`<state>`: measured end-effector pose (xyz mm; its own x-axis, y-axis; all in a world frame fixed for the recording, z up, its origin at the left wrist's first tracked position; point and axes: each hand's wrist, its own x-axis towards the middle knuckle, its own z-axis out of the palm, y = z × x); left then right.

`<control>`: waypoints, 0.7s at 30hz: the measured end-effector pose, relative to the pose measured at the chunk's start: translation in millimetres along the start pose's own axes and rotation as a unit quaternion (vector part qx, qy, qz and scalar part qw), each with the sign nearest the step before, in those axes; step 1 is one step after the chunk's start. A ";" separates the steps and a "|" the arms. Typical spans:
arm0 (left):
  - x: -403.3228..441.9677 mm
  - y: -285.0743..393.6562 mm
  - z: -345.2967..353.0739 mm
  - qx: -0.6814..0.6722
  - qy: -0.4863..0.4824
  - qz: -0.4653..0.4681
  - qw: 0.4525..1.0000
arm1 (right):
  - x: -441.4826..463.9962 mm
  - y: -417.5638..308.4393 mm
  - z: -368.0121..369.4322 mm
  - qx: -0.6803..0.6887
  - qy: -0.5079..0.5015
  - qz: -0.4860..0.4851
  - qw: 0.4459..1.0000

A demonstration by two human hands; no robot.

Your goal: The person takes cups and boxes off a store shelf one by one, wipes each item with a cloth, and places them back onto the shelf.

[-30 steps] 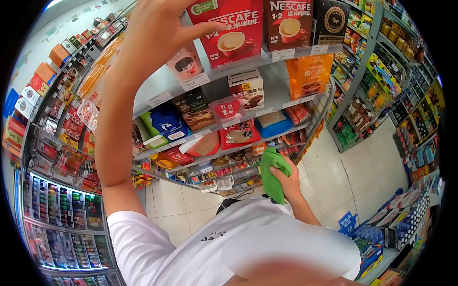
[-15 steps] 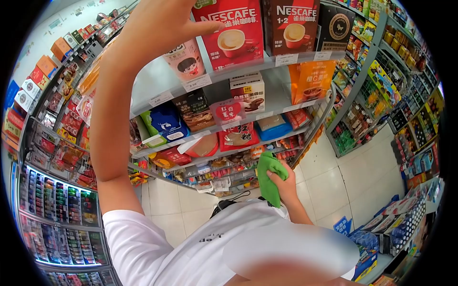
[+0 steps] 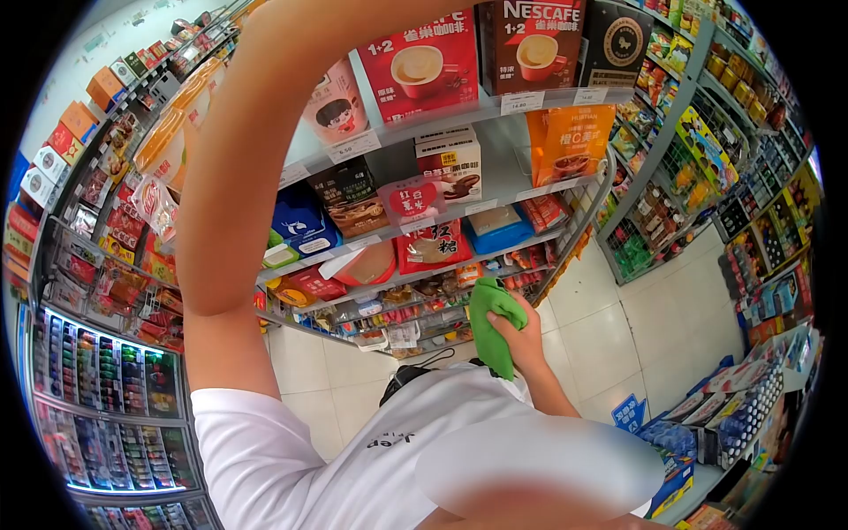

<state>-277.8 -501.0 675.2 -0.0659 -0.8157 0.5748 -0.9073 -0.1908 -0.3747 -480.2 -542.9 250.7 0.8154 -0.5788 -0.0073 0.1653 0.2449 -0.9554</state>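
Note:
In my right hand (image 3: 523, 337) is a folded green cloth (image 3: 491, 329), gripped low in front of the shelf unit. My left arm (image 3: 231, 185) is raised along the left side and bends over the top shelf; its hand lies beyond the upper edge of the view. Below the raised forearm stand a red Nescafe box (image 3: 419, 75), a brown Nescafe box (image 3: 535, 49) and a pink carton (image 3: 334, 108). A black coffee box (image 3: 613, 46) stands at the right end of that shelf.
Lower shelves hold an orange pouch (image 3: 572, 146), a white-and-brown coffee box (image 3: 449, 166) and several bags. Lit drink coolers (image 3: 110, 402) stand at left. A wire rack (image 3: 654, 199) is across the tiled floor (image 3: 587, 344) at right, with stacked goods (image 3: 680, 437) nearer me.
My left hand has moved up and right, out of view, its forearm now crossing above the Nescafe boxes. The shelves sit slightly further left and up. My right hand keeps the green cloth.

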 end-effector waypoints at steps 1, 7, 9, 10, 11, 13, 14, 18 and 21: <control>3.0 2.6 1.9 0.007 -0.002 0.005 1.000 | -0.5 -0.7 0.9 0.001 0.003 -0.004 1.000; 11.8 5.6 18.2 -0.001 0.020 0.070 0.997 | -5.4 4.7 -1.4 0.011 0.025 -0.012 1.000; 11.7 5.3 20.9 -0.007 0.055 0.085 0.995 | -8.2 6.1 -3.3 0.010 0.033 -0.011 0.999; 11.9 7.0 21.4 -0.011 0.073 0.092 0.993 | -9.9 5.4 -4.0 0.005 0.033 -0.009 0.999; 9.8 9.9 20.6 -0.018 0.073 0.088 0.993 | -11.2 5.3 -4.7 0.000 0.033 -0.006 0.999; 3.6 21.9 11.5 -0.032 0.073 0.079 0.994 | -11.6 8.0 -6.8 -0.004 0.032 -0.008 0.999; 3.1 24.0 10.7 -0.040 0.072 0.075 0.994 | -11.6 8.8 -7.2 -0.008 0.031 -0.009 0.999; 3.9 24.4 9.4 -0.057 0.066 0.076 0.993 | -11.7 5.6 -7.1 0.001 0.031 0.000 1.000; 7.1 20.4 20.5 -0.109 0.081 0.047 0.990 | -11.8 4.3 -6.0 0.003 0.031 0.006 0.999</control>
<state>-288.3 -521.8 656.7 -0.2045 -0.7222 0.6608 -0.9608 0.0191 -0.2765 -492.4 -539.6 244.9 0.7811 -0.6233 -0.0375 0.1587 0.2561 -0.9535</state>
